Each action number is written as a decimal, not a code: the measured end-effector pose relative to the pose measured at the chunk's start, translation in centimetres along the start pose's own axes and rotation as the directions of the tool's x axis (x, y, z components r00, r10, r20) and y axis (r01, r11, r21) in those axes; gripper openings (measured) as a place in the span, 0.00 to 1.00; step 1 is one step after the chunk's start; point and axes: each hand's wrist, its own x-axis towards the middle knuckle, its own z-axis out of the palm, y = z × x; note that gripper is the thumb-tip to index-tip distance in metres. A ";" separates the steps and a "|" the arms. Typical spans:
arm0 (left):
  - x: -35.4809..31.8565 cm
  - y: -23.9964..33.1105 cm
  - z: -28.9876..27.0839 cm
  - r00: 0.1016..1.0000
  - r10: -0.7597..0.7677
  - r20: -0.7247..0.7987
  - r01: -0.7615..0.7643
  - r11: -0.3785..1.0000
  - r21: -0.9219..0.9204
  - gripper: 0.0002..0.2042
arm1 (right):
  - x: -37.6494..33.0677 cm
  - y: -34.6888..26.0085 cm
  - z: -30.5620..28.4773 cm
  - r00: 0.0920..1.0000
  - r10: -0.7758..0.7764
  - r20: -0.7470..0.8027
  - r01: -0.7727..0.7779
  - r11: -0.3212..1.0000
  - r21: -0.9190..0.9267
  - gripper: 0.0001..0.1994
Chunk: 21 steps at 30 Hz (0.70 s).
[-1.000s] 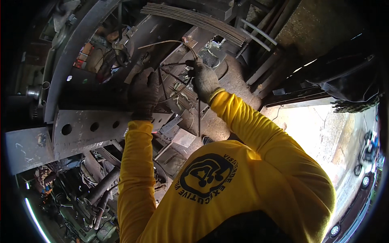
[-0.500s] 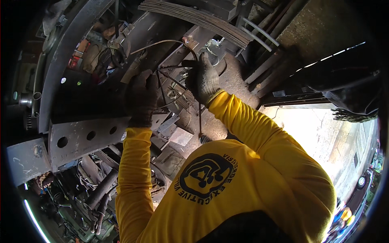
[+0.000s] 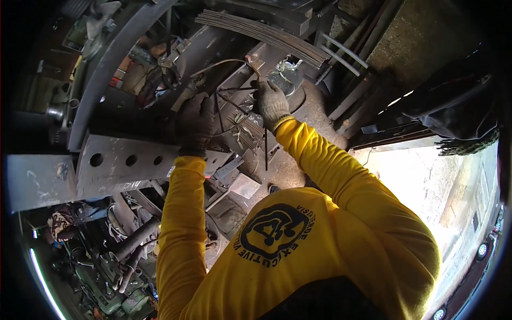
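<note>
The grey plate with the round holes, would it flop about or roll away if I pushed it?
The grey plate probably wouldn't flop: it looks like thick metal and keeps its long, flat shape. It may be heavy, since it's broad and seems solid between the holes. Rolling seems unlikely, because its outer edges aren't round.

Gloves [image 3: 273, 105]: knitted cloth, rough, and so matt!
Rod [image 3: 266, 150]: metal, looking dull!
Shirt [image 3: 325, 229]: smooth cloth, here it's creased!
Plate [image 3: 114, 169]: scuffed metal, matt!
Strips [image 3: 261, 34]: metal, showing rough!
</note>
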 end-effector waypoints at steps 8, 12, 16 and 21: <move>-0.7 8.7 -2.9 0.988 0.123 -0.093 -0.125 0.992 -0.019 0.11 | -7.6 -0.9 -2.7 0.695 -0.681 0.230 0.718 0.643 -0.267 0.17; -4.1 13.6 -1.9 0.995 0.096 -0.034 -0.101 0.971 -0.216 0.12 | -9.3 0.3 -4.5 0.486 -0.722 0.493 0.874 0.413 -0.258 0.16; -4.6 14.2 -2.5 0.928 0.373 0.004 -0.370 0.920 0.126 0.10 | -10.7 -1.2 -7.0 0.420 -0.684 0.596 0.903 0.248 -0.351 0.22; -3.7 18.4 -6.6 0.972 0.039 0.231 0.020 0.969 -0.248 0.11 | -13.7 -10.4 -11.5 0.452 -0.799 0.395 0.842 0.237 -0.484 0.23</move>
